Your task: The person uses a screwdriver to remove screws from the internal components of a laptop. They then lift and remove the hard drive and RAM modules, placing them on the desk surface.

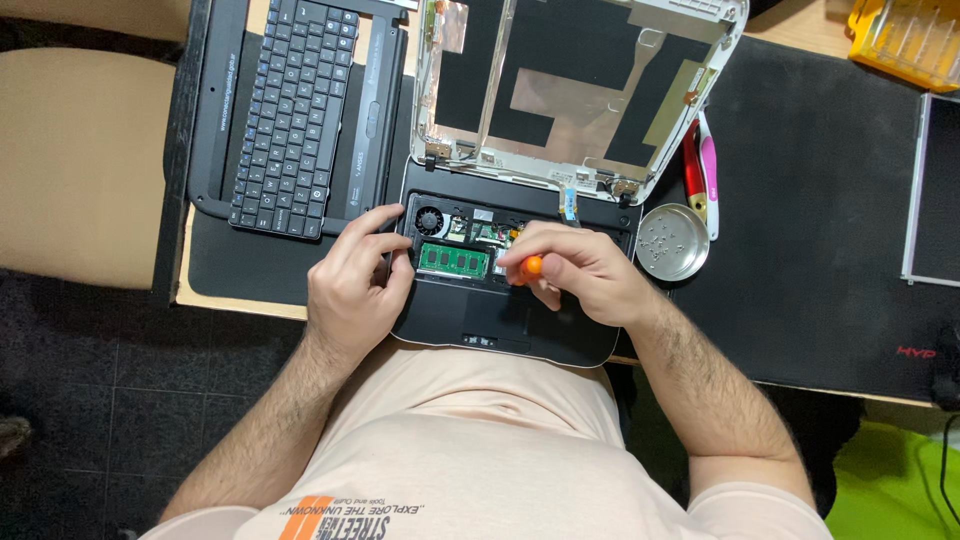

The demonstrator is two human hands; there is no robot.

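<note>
- Resting at centre frame on the near edge of the desk (800, 25): an opened laptop base (480, 320), black, rounded corners, long axis running left to right across the frame, front edge toward the person at the bottom.
- Top cover is off the base; inside show a round black fan (429, 220) at the left, a green memory module (453, 260) lying flat with its long side left to right, and a patch of small circuitry just right of it.
- Screen lid (580, 85) hinged open and tilted back toward top of frame; panel is out, leaving a pale shell with black patches and coppery foil.
- Right hand (585, 275) grip is closed around a screwdriver with an orange handle (531, 265); handle end faces the camera, the shaft is hidden, so its tip cannot be seen.
- Left hand (355, 275) lies on the base's left edge, fingers curled and pinching a thin dark tool (388, 262) that runs roughly top to bottom.
- Removed black keyboard (290, 115) sits in a black bezel at upper left, long axis top to bottom.
- Round shiny metal dish (672, 242) with small screws just right of the base; red and pink tools (700, 170) beside it.
- Black mat (820, 200) covers the right of the desk; yellow case (905, 40) at upper right.
</note>
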